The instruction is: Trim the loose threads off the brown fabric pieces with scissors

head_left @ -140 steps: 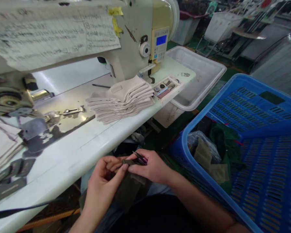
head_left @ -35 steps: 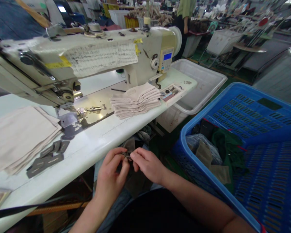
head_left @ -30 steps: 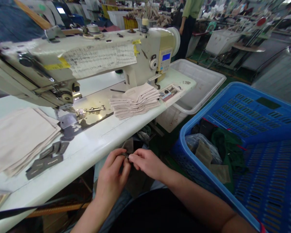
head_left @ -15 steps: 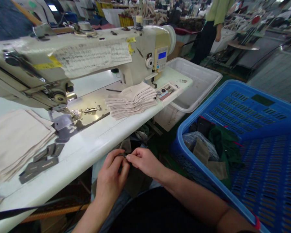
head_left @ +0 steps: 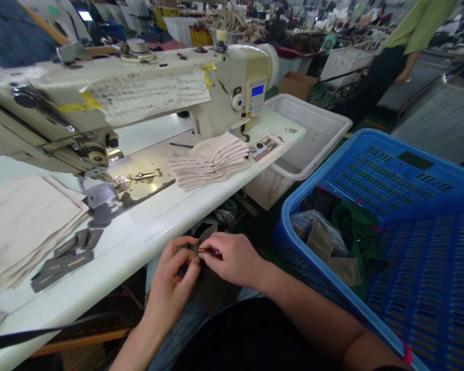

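Note:
Both my hands meet in my lap, just below the front edge of the white sewing table (head_left: 147, 234). My left hand (head_left: 172, 283) pinches the top edge of a dark olive fabric piece (head_left: 212, 288) that hangs down over my knees. My right hand (head_left: 232, 257) is closed on small thread snips (head_left: 210, 251) with a reddish grip, their tips at the fabric edge next to my left fingertips.
A cream sewing machine (head_left: 139, 98) spans the table. A stack of beige fabric (head_left: 211, 159) lies right of the needle, more beige pieces (head_left: 23, 221) and dark labels (head_left: 64, 255) left. A blue crate (head_left: 390, 232) of fabric stands right, a white bin (head_left: 313, 134) behind. A person in green (head_left: 406, 41) walks far right.
My right hand has shifted slightly left over the fabric edge, and the reddish snips now show in it. The person in green has walked from behind the machine to the far right.

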`<state>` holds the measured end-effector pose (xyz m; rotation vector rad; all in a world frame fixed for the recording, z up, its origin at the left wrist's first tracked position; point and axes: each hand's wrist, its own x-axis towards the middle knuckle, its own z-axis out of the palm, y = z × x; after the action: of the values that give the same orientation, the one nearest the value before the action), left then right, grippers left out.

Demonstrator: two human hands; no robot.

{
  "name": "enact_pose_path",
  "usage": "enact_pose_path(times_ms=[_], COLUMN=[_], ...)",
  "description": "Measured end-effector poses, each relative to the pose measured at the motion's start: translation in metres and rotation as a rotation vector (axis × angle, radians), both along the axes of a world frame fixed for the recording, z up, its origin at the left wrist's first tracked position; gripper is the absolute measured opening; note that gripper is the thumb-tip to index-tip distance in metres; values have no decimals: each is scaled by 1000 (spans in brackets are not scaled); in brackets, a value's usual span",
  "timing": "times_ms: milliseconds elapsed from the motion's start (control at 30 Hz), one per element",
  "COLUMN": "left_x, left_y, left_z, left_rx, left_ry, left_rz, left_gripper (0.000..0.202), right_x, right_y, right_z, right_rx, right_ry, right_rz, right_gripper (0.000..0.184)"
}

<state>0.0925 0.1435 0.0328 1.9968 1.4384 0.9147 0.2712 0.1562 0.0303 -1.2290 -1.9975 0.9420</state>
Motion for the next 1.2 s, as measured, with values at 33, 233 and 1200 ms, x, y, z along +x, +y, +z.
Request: enact_pose_path(times_ms=[33, 233, 1200], left_x=[-1, -1, 2], left_y=[0, 1, -3], left_z=[0, 2, -4], left_rx=[0, -57, -35], left_ry=[3, -61, -93], left_rz=[-14, -7, 120], left_gripper=[25, 23, 27], right_x=[-1, -10, -13], right_y=[0, -4, -12], right_z=[-1, -10, -17], right_rx=[16, 14, -361], right_ry=[-38, -71, 474], right_rz=[9, -73, -207], right_gripper=[8, 6, 14])
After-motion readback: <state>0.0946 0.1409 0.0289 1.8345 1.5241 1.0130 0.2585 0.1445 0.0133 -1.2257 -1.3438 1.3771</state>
